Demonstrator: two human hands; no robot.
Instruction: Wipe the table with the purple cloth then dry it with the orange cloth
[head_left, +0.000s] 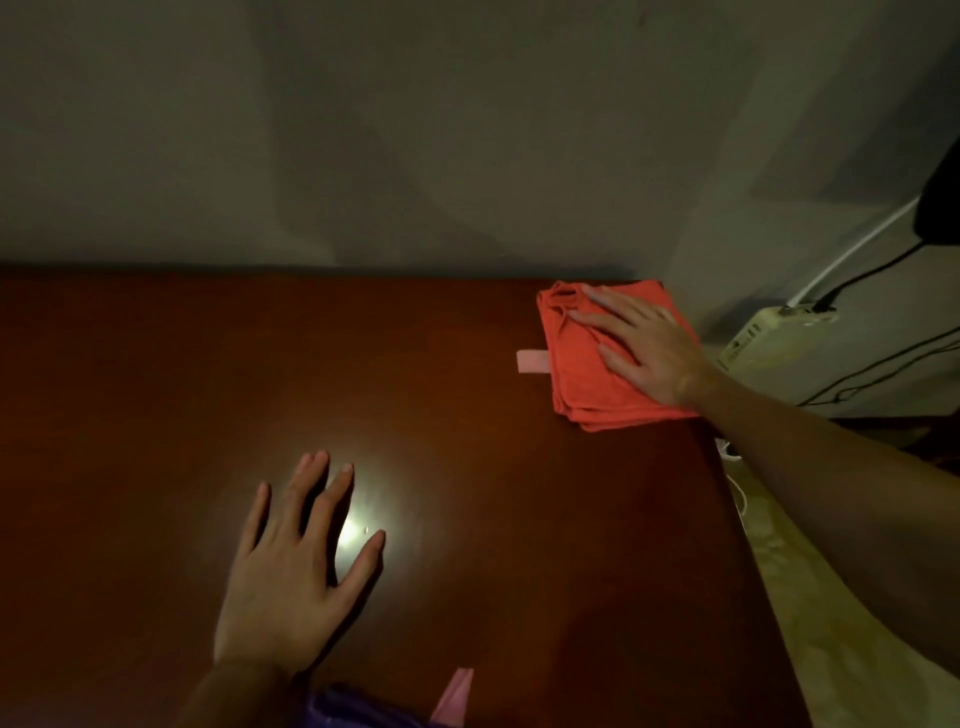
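The folded orange cloth (587, 358) lies at the far right corner of the dark brown table (156, 389). My right hand (644, 353) rests flat on top of it, fingers spread toward the left, not gripping. My left hand (296, 561) lies flat on the bare tabletop near the front, fingers apart, holding nothing. A bit of the purple cloth (353, 709) shows at the table's front edge, just right of my left wrist, mostly cut off by the frame.
A pink tape strip (532, 361) sticks to the table left of the orange cloth, another pink strip (454, 699) lies at the front edge. A grey wall backs the table. Off the right edge sit a beige device (769, 343) and cables (857, 270).
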